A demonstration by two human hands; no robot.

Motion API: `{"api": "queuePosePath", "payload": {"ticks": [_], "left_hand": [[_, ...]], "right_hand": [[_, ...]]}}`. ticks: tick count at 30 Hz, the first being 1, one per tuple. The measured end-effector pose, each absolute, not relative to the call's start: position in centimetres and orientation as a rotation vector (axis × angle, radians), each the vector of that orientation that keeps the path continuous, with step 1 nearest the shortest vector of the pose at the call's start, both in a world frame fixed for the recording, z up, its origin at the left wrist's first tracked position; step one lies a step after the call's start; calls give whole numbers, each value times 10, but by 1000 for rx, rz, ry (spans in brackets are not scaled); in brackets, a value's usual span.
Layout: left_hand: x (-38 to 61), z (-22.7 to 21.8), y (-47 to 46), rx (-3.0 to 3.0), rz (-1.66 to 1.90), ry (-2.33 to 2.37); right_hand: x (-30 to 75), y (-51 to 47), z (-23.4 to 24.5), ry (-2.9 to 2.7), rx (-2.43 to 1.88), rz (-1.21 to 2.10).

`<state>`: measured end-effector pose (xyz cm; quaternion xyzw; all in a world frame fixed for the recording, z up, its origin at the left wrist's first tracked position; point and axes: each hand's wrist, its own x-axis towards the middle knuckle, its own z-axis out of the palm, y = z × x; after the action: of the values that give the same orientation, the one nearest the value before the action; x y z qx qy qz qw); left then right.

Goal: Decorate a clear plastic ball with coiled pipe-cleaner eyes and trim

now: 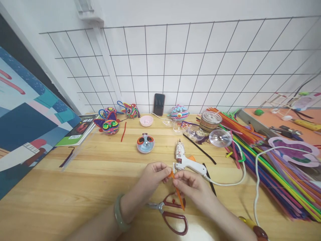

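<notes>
An orange pipe cleaner (179,195) is pinched between my two hands, its long end hanging down toward the scissors. The fingers of my left hand (160,172) close on its upper end, which looks bent or curled. My right hand (189,182) grips it just below, thumb against forefinger. Beneath them lie red-handled scissors (175,214), blades pointing left. A white glue gun (187,160) rests just beyond my hands, nozzle pointing away. Farther back sits a clear plastic half-ball (145,145) with orange and black rings like eyes on it.
Colourful pipe-cleaner figures (110,125), a pink bowl (146,121) and a phone (159,104) stand along the back. Clear half-balls (220,138) and a lidded cup (210,121) are at right. Bundled pipe cleaners (271,180) and a white cable (256,180) fill the right side.
</notes>
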<state>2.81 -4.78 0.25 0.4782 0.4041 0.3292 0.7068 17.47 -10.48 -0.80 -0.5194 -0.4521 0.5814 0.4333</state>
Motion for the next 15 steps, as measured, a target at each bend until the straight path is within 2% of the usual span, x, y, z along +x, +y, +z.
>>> {"api": "queuePosePath", "payload": {"ticks": [5, 11, 15], "left_hand": [[27, 5, -47, 1138, 700, 896], [29, 5, -49, 1171, 725, 840], [30, 5, -50, 1149, 752, 820]], "right_hand": [[178, -103, -6, -1196, -1323, 1332], [175, -103, -5, -1053, -1275, 1518], [174, -103, -12, -998, -1197, 1521]]}}
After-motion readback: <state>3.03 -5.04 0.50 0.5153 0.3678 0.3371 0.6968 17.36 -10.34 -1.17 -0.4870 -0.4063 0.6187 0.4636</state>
